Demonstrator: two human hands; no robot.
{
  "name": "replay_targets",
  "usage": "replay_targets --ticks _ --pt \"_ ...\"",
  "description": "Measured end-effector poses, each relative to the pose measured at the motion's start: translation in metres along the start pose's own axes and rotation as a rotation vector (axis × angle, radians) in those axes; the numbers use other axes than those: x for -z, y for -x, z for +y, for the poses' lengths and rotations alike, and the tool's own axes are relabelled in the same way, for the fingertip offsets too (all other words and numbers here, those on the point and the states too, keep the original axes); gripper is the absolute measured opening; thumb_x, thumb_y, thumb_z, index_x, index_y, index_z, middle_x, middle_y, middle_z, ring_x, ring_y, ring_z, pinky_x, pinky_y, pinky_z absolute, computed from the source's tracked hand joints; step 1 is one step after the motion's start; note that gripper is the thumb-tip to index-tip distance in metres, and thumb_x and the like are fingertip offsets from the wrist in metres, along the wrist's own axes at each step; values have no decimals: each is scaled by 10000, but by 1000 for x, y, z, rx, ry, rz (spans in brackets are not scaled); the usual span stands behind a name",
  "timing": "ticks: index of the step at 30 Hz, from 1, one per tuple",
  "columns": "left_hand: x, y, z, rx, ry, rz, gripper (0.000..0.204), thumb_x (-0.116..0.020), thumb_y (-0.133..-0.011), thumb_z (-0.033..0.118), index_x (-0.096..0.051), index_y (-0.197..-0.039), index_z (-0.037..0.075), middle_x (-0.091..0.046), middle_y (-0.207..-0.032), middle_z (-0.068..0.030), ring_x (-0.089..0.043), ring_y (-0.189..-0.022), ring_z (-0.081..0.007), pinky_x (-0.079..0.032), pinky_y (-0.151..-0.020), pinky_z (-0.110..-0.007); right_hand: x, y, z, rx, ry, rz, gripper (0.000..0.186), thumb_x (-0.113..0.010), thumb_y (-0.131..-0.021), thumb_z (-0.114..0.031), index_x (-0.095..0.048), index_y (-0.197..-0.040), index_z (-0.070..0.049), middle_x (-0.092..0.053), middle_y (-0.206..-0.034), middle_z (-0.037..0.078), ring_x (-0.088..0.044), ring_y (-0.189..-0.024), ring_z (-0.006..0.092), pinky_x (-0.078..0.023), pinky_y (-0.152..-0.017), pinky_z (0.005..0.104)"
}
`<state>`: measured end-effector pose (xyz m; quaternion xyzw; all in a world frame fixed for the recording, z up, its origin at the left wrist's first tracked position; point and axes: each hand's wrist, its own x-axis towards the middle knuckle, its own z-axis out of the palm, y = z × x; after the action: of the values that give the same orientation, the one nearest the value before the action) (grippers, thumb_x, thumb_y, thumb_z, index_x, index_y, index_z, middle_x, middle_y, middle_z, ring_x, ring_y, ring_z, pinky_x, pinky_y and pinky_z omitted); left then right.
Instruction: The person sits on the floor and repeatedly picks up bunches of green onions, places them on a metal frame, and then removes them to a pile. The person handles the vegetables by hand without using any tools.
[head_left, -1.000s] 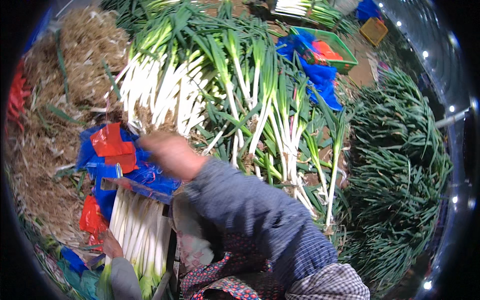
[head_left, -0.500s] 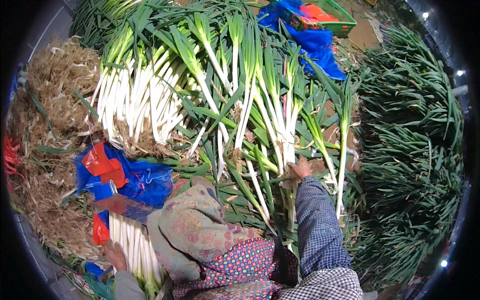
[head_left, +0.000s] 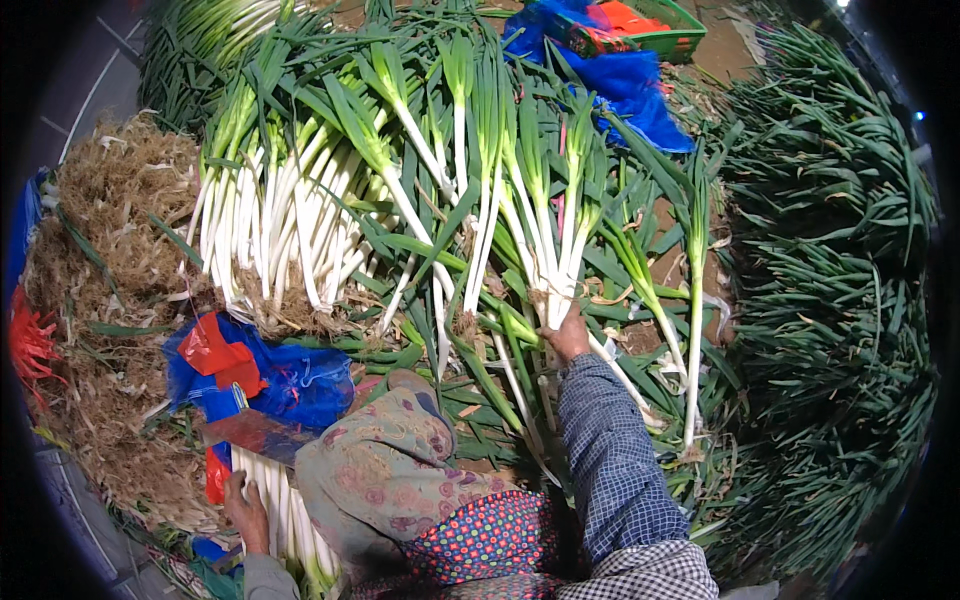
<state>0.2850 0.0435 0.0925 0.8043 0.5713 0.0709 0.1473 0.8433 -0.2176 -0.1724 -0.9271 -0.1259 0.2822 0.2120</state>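
Observation:
My right hand is closed around the white root ends of several leeks, whose green tops point away from me. At the lower left, my left hand lies along the left side of a bundle of trimmed white leeks, its fingers loosely bent and a little apart. A flat, dull metal plate crosses the far end of that bundle, beside my knee. Single leeks lie to the right of my right hand.
A large row of leeks with roots spreads ahead. Root trimmings heap at the left. Blue mesh with red plastic lies near my knee. Green leaves pile along the right. A green crate stands far off.
My right hand has moved slightly away from me and to the left, with leek ends now in its grasp. My left hand has shifted a little along the bundle. The whole view has tilted slightly.

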Motion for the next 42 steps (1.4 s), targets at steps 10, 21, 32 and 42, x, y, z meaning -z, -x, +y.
replay_targets --ticks 10,21,32,42 --pt "4 -52 211 -236 528 38 192 -570 -903 57 -623 -1073 -15 -622 -1050 -104 -577 -975 -187 -450 -880 -305 48 28 8 54 -668 -208 663 -730 -713 -172 -425 -1248 73 -592 -1175 213 -586 -1050 288 -467 -922 359" --pt "-218 90 405 386 818 -1110 523 -675 -855 299 -522 -1235 -26 -602 -918 -121 -539 -736 -185 -450 -618 -353 115 261 40 -95 -847 -513 704 -684 -794 -139 -337 -1384 26 -509 -1294 159 -488 -1177 242 -381 -1014 331" --pt "-250 105 378 663 997 -1243 199 -579 -892 93 -572 -1002 -72 -651 -836 -153 -666 -651 -256 -548 -515 -374 167 286 47 -353 -1018 -439 569 -674 -807 -98 -421 -1292 56 -602 -892 89 -591 -696 121 -500 -585 244" --pt "-213 158 367 694 1160 -1222 267 -597 -867 117 -582 -1059 -68 -644 -817 -113 -663 -779 -254 -555 -654 -371 97 220 32 17 -733 -119 504 -654 -863 -178 -453 -1273 36 -602 -1076 130 -580 -961 200 -492 -830 341"
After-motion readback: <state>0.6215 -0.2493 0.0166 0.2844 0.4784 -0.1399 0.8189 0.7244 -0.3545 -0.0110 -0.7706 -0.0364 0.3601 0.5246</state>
